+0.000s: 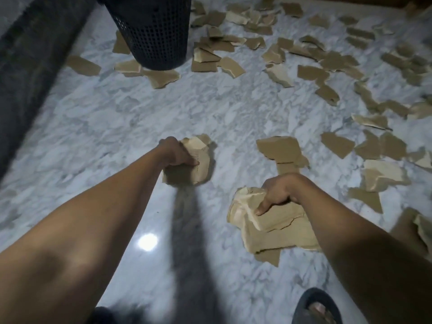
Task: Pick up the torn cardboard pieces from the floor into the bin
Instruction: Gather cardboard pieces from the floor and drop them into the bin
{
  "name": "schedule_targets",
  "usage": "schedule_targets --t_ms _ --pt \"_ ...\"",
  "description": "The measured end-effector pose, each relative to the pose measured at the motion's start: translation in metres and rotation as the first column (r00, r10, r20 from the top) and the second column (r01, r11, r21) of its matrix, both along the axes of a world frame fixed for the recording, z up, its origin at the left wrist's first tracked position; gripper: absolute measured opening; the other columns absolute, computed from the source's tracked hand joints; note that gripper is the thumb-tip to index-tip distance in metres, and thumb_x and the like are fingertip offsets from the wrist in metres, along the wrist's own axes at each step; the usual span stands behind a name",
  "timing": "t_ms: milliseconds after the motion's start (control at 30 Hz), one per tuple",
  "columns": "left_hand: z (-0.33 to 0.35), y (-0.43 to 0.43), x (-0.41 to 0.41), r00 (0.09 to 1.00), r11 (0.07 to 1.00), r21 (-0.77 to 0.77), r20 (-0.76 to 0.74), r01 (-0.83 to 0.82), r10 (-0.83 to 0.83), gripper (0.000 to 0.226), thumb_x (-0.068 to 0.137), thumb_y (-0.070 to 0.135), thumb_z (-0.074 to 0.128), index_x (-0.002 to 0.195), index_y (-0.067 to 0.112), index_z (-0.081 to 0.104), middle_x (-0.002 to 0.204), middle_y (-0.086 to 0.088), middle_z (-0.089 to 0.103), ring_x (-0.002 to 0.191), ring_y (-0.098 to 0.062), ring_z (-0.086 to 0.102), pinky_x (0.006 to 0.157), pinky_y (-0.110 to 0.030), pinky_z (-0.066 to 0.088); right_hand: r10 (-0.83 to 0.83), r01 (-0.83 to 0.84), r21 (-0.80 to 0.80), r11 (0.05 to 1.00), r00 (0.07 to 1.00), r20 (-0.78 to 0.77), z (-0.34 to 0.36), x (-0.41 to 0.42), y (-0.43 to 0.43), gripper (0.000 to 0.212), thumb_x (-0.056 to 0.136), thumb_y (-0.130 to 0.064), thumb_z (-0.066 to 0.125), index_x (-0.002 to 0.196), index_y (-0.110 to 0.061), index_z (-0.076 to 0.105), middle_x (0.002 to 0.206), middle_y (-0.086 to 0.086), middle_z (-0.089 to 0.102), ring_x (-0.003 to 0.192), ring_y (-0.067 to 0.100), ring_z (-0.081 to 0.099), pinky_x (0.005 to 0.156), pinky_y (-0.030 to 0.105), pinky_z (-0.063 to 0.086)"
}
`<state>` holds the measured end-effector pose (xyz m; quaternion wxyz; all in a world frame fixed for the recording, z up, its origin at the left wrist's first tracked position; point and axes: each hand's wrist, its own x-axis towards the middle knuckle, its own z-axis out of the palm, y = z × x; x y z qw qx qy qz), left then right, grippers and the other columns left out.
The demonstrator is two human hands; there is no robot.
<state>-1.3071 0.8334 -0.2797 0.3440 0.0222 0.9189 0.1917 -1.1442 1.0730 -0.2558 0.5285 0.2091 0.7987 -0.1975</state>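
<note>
My left hand [178, 152] grips a small bunch of torn cardboard pieces [198, 160] above the floor, mid-frame. Lower right, my right hand [279, 194] holds a thicker stack of cardboard pieces [275, 226], thumb pressed on top. The black mesh bin [154, 31] stands at the top, left of centre, its rim out of frame. Several loose brown cardboard pieces [278, 148] lie scattered over the white marble floor [117, 118], mostly from the bin across to the right edge.
A dark wall or furniture edge [25, 73] runs along the left side. My sandalled foot [314, 308] shows at the bottom right. A ceiling light reflects on the glossy floor between my arms.
</note>
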Motion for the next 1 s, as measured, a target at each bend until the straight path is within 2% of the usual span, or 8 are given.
schedule_targets --t_ms 100,167,267,400,567,667,833,1000 --pt "-0.016 0.008 0.009 0.989 0.990 -0.116 -0.114 0.082 -0.095 0.089 0.073 0.062 0.074 0.138 0.009 0.045 0.136 -0.016 0.045 0.127 -0.035 0.044 0.107 -0.042 0.040 0.272 -0.260 0.163 0.952 0.960 -0.061 -0.017 0.024 -0.035 0.084 0.071 -0.054 0.082 0.138 -0.014 0.052 0.141 0.007 0.045 0.121 0.031 0.053 0.098 0.040 0.048" --pt "-0.023 0.009 0.014 0.997 0.993 -0.114 -0.076 0.017 -0.026 0.092 0.065 0.057 0.081 0.139 0.014 0.045 0.138 -0.013 0.041 0.119 -0.033 0.052 0.098 -0.043 0.047 0.332 -0.302 0.218 0.928 0.936 -0.117 -0.025 0.039 -0.051 0.078 0.070 -0.049 0.083 0.134 -0.015 0.053 0.140 0.009 0.038 0.118 0.032 0.051 0.085 0.038 0.049" --pt "-0.022 0.014 0.015 0.987 0.993 -0.121 -0.159 -0.002 -0.018 0.066 0.071 0.037 0.077 0.127 0.017 0.048 0.124 -0.008 0.051 0.110 -0.032 0.057 0.092 -0.044 0.044 0.338 -0.291 0.232 0.928 0.919 -0.201 -0.028 0.051 -0.058 0.052 0.068 -0.037 0.083 0.107 -0.014 0.059 0.112 0.004 0.054 0.077 0.019 0.056 0.055 0.030 0.042" --pt "-0.012 0.022 0.016 0.977 0.995 -0.101 -0.212 0.001 -0.023 0.045 0.074 0.021 0.067 0.115 0.016 0.049 0.100 -0.003 0.057 0.098 -0.030 0.058 0.088 -0.042 0.039 0.305 -0.247 0.227 0.942 0.912 -0.274 -0.027 0.055 -0.055 0.049 0.064 -0.036 0.084 0.098 -0.015 0.055 0.093 0.000 0.059 0.080 0.023 0.062 0.058 0.031 0.045" --pt "-0.022 0.011 0.020 0.997 0.998 -0.047 -0.075 -0.040 0.037 0.077 0.064 0.030 0.089 0.123 0.007 0.045 0.109 -0.010 0.058 0.101 -0.030 0.059 0.085 -0.038 0.050 0.068 -0.032 0.129 0.991 0.956 -0.285 -0.028 0.049 -0.037 0.068 0.058 -0.040 0.089 0.108 -0.011 0.055 0.105 0.005 0.064 0.090 0.025 0.065 0.083 0.041 0.057" --pt "-0.023 0.010 0.022 0.998 0.998 -0.062 -0.061 0.030 -0.033 0.063 0.059 0.033 0.094 0.102 0.007 0.056 0.105 -0.012 0.064 0.089 -0.028 0.059 0.073 -0.033 0.049 -0.106 0.137 0.072 0.988 0.939 -0.328 -0.017 0.043 -0.012 0.065 0.060 -0.036 0.092 0.107 -0.003 0.061 0.107 0.011 0.070 0.091 0.025 0.068 0.076 0.030 0.053" --pt "-0.014 0.027 0.029 0.987 0.983 -0.097 -0.027 0.158 -0.161 0.072 0.051 0.040 0.096 0.105 0.004 0.064 0.102 -0.011 0.067 0.092 -0.030 0.064 0.074 -0.034 0.052 -0.488 0.543 0.019 0.839 0.770 -0.411 -0.003 0.044 0.041 0.079 0.067 -0.038 0.090 0.127 -0.003 0.054 0.112 0.008 0.059 0.100 0.027 0.059 0.086 0.034 0.050" --pt "-0.015 0.039 0.035 0.986 0.985 -0.037 -0.024 0.166 -0.167 0.070 0.051 0.042 0.096 0.103 0.007 0.065 0.098 -0.009 0.067 0.087 -0.027 0.062 0.069 -0.032 0.048 -0.579 0.683 0.075 0.727 0.667 -0.468 -0.034 0.058 0.044 0.097 0.060 -0.051 0.090 0.137 -0.007 0.051 0.136 0.015 0.053 0.126 0.032 0.049 0.101 0.043 0.049"
